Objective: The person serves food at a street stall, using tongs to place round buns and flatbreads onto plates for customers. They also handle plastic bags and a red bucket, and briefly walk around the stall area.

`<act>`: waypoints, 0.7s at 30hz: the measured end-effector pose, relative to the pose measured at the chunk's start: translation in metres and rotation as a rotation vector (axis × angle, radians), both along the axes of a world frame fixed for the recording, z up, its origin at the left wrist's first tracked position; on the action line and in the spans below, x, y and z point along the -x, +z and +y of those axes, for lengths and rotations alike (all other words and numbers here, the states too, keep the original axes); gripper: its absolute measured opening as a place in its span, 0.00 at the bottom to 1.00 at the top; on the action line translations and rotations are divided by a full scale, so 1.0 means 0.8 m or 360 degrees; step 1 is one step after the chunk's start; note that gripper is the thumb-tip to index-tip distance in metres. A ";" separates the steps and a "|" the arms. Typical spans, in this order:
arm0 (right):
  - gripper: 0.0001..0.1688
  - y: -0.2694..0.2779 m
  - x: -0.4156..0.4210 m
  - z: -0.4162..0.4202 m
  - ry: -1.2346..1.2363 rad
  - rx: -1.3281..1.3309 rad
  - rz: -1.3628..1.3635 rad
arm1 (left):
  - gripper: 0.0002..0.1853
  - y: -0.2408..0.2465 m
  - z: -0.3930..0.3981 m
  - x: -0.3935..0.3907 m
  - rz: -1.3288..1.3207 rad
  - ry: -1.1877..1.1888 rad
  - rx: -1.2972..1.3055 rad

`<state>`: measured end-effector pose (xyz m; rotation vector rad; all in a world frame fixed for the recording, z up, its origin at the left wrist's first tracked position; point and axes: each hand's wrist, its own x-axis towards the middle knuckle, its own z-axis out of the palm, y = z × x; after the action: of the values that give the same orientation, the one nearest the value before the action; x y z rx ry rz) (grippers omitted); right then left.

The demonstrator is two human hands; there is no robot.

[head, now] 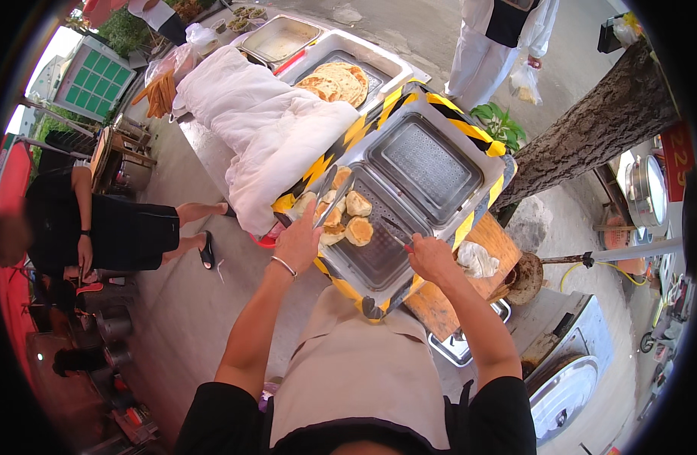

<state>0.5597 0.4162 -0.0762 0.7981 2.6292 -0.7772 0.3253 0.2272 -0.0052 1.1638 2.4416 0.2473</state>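
My left hand (296, 242) is closed around metal tongs (327, 196). The arms of the tongs reach in among several browned buns (358, 203) bunched at the left end of a metal tray (377, 244). I cannot tell whether a bun is pinched between the tips. In my right hand (431, 257) is a slim tool with a dark blade, apparently a knife (395, 228). Its blade points left over the tray's perforated floor, apart from the buns. Both this tray and a second perforated tray (431, 162) sit inside a white box edged with black-and-yellow tape (465, 227).
A white quilt (269, 125) covers the surface on the left. Beyond it, flatbreads (340, 82) lie in another white box (397, 60). A wooden board (439, 310) with a white cloth (477, 260) stands at right, near a tree trunk (593, 119). People stand ahead and at left.
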 end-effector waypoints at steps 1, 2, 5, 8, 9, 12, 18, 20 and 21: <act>0.15 -0.008 0.004 -0.005 0.0038 0.0015 -0.0027 | 0.33 0.007 -0.011 0.000 -0.0033 0.0054 -0.0064; 0.15 -0.018 0.003 -0.003 0.0077 -0.0019 -0.0053 | 0.33 0.011 -0.023 -0.001 -0.0065 0.0105 -0.0129; 0.13 -0.041 -0.001 0.026 -0.0358 -0.0246 0.0126 | 0.32 0.005 -0.077 -0.001 -0.0010 0.0132 -0.0463; 0.16 0.018 0.005 0.041 -0.0443 -0.0049 0.0255 | 0.32 0.013 -0.116 -0.009 -0.0078 0.0301 -0.0581; 0.16 0.023 0.007 0.039 -0.0431 0.0023 0.0318 | 0.32 0.017 -0.125 -0.015 -0.0141 0.0391 -0.0572; 0.18 0.028 0.016 0.018 -0.0351 0.0161 0.0464 | 0.32 0.009 -0.151 -0.021 -0.0194 0.0462 -0.0628; 0.18 0.024 0.044 -0.036 -0.0200 0.0398 0.0413 | 0.33 -0.006 -0.162 -0.019 0.0035 0.0227 -0.0533; 0.18 0.034 0.048 -0.051 -0.0144 0.0431 0.0390 | 0.33 -0.017 -0.157 -0.009 0.0053 0.0182 -0.0381; 0.18 0.037 0.048 -0.057 -0.0118 0.0398 0.0357 | 0.33 -0.021 -0.149 -0.005 0.0054 0.0150 -0.0310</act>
<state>0.5214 0.3703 -0.0465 0.7801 2.6283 -1.2537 0.3291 0.1077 -0.0222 1.1409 2.5509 0.5078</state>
